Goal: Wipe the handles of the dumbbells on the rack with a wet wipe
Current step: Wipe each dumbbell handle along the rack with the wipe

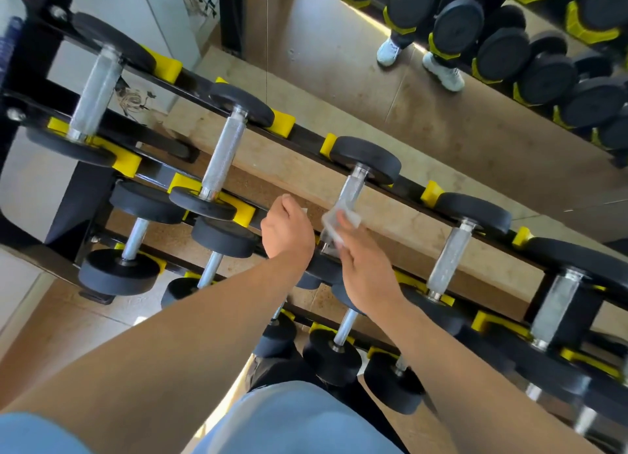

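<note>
Black steel rack with yellow cradles, seen from above, carrying rubber-headed dumbbells in tiers. Left of centre, a knurled dumbbell lies untouched on the top tier. The left hand hovers with fingers curled; whether its grip holds anything cannot be told. Just beside it, the right hand pinches a white wet wipe against the handle of the next top-tier dumbbell. Further right, a mirror reflects the rack.
</note>
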Demonstrator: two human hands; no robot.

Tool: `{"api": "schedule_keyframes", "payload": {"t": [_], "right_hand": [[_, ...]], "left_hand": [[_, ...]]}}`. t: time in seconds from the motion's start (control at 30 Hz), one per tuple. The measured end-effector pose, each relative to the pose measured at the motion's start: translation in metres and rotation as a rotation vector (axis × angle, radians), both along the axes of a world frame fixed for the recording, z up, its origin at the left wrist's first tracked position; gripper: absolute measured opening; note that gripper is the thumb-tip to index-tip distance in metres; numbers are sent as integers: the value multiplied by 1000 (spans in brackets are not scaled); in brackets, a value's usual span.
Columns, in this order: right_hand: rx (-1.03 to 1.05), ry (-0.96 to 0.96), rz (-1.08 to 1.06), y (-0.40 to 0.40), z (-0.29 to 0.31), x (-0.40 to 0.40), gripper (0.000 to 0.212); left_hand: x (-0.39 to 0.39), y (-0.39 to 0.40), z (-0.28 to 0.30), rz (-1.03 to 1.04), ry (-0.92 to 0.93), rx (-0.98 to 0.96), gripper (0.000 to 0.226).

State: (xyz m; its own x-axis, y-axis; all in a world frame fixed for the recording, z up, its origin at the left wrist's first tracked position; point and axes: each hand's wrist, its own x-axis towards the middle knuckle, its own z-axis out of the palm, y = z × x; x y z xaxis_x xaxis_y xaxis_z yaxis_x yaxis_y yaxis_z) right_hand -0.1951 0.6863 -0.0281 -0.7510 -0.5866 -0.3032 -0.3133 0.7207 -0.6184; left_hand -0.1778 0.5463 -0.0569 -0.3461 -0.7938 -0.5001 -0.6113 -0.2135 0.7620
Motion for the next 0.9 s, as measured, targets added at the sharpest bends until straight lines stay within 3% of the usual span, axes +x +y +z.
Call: {"api": "schedule_keyframes", "payload": {"t": [0.17, 0.47, 0.57, 0.7, 0.83, 0.9], "right_hand": [[43, -328, -91, 9, 7, 19, 37], [360, -169, 89, 36, 39, -20, 39], [292, -210, 8, 62, 47, -24, 38], [-44, -312, -243, 108, 71, -27, 28], [-222, -295, -476, 160, 68, -37, 29], [-313, -373, -546, 189, 67, -44, 24]], "left_hand": [[0, 0, 3, -1, -19, 11, 41], [1, 5, 9, 29, -15, -11, 39], [6, 7, 13, -26, -19, -132, 38], [5, 43, 38, -313, 62, -477, 27], [-9, 125, 66, -447, 169, -258, 25], [-13, 167, 69, -515, 168, -90, 25]]}}
